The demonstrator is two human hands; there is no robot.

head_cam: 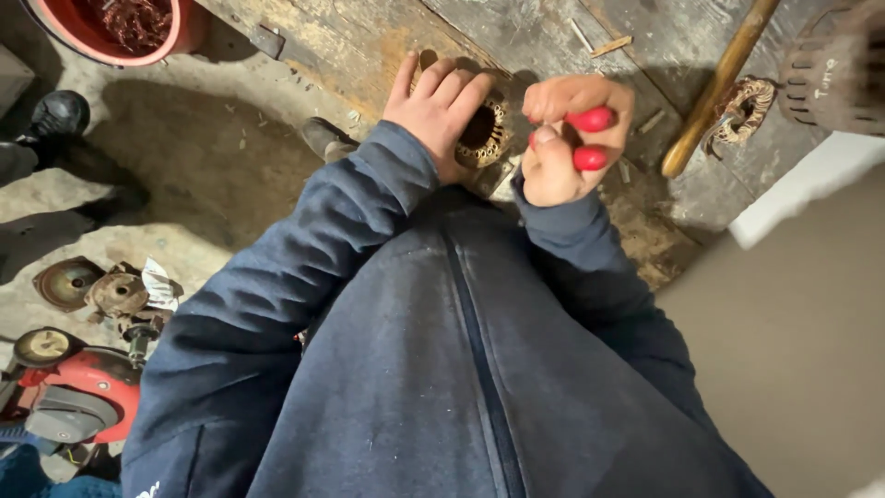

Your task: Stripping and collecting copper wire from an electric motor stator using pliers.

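1. Pressing down from above, the person's left hand (435, 112) lies palm-down over a round motor stator (483, 135), a ring of copper-coloured windings around a dark bore, on the worn wooden workbench (387, 37). The fingers are stretched out and close together, not curled; they rest over the stator's 9 o'clock side.
2. The right hand (569, 138) is clenched tight around the red handles (590, 138) of a hand tool, just at the stator's 3 o'clock. The working end of the tool is hidden behind the fist, so its kind cannot be told.
3. The stator sits near the bench edge, at 12 o'clock from the person's dark blue zipped jacket (442, 369).
4. At 2 o'clock from the right hand a wooden handle (719, 88) lies slanted on the bench, with a second wound coil piece (742, 109) touching it.
5. At 10 o'clock, in the far corner, stands a red tub (101, 46) holding tangled copper wire.
6. At 8 o'clock, on the floor, lie rusty round metal parts (92, 288) and a red machine (78, 392).
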